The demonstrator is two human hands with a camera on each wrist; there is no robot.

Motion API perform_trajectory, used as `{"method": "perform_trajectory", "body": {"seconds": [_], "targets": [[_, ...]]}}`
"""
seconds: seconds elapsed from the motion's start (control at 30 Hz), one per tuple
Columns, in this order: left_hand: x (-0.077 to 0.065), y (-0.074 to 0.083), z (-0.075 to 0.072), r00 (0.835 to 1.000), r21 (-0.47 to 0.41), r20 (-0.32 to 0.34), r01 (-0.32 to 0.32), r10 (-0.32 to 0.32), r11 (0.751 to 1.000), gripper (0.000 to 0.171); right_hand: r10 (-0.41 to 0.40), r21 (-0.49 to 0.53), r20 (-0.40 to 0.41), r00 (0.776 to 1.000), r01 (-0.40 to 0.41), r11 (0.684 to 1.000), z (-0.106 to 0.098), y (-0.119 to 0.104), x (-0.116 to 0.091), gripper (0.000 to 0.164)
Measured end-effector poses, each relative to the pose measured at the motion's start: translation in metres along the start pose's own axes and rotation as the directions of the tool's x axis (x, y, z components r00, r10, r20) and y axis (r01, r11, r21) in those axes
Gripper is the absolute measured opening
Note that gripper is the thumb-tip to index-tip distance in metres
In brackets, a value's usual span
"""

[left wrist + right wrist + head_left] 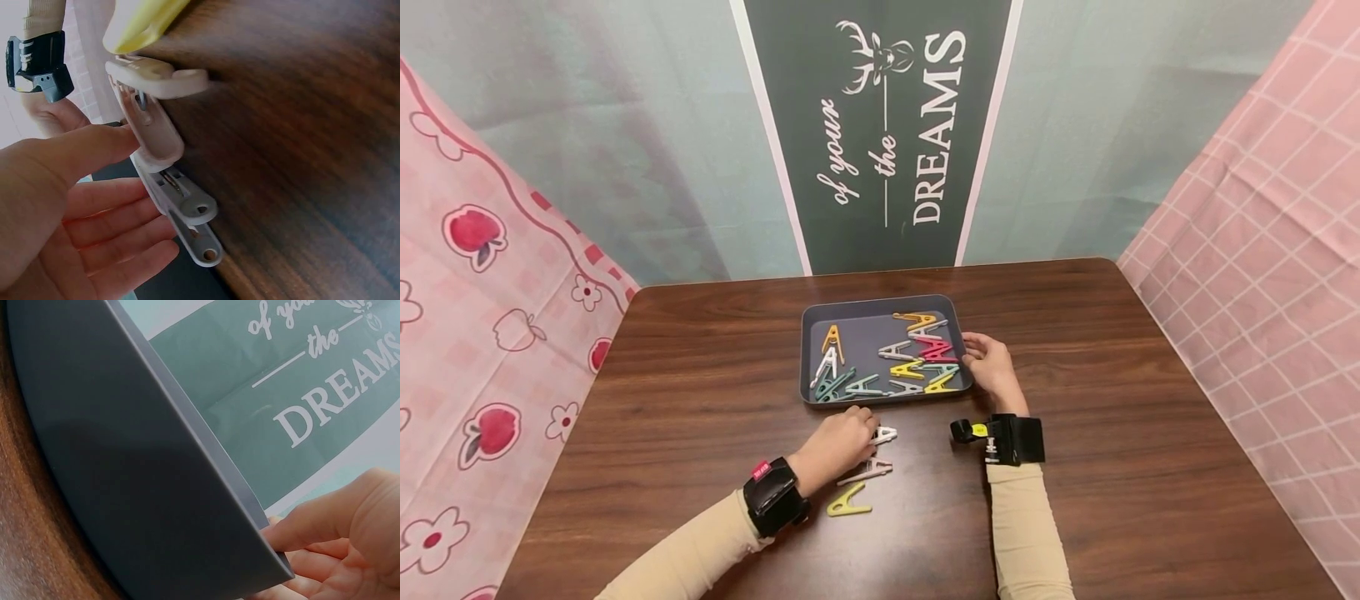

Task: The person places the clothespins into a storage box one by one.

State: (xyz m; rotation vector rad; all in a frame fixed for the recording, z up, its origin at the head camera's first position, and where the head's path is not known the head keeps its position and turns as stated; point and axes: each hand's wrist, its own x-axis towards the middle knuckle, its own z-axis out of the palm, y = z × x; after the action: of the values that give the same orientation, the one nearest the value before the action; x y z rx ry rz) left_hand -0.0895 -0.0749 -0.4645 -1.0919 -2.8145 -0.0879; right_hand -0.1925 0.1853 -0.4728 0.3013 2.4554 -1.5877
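Observation:
My left hand (pixel 838 442) is at a white clothespin (pixel 886 434) in front of the tray, its thumb and fingertips around one end. In the left wrist view the clothespin's two white handles (pixel 199 209) stick out past the fingers, and the thumb tip is hidden behind a pale pink clothespin (pixel 156 128). A yellow-green clothespin (pixel 848 502) lies nearest the person. My right hand (pixel 990 364) holds the right side of a dark grey tray (pixel 857 310), thumb at the rim (pixel 206 456). Several clothespins in yellow, white, red, green and orange lie inside the tray.
The brown wooden table (pixel 715 367) carries the tray near its back edge. A printed cloth (pixel 887 167) hangs behind it. Patterned pink cloths (pixel 1262 250) hang on both sides. Each wrist wears a black strap (pixel 1021 438) with a camera.

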Motion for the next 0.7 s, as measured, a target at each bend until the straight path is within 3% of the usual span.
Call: {"method": "perform_trajectory", "body": {"seconds": [0.2, 0.7], "targets": [[0.0007, -0.0001, 0.0042, 1.000, -0.011, 0.022, 0.015, -0.015, 1.000, 0.024, -0.038, 0.000, 0.004, 0.999, 0.038, 0.999, 0.0011, 0.0023, 0.0003, 0.042], [0.0001, -0.0016, 0.0048, 1.000, -0.037, 0.019, -0.001, 0.002, 0.999, 0.021, -0.024, -0.010, 0.003, 1.000, 0.024, 1.000, 0.0013, 0.0028, 0.0011, 0.042]]}}
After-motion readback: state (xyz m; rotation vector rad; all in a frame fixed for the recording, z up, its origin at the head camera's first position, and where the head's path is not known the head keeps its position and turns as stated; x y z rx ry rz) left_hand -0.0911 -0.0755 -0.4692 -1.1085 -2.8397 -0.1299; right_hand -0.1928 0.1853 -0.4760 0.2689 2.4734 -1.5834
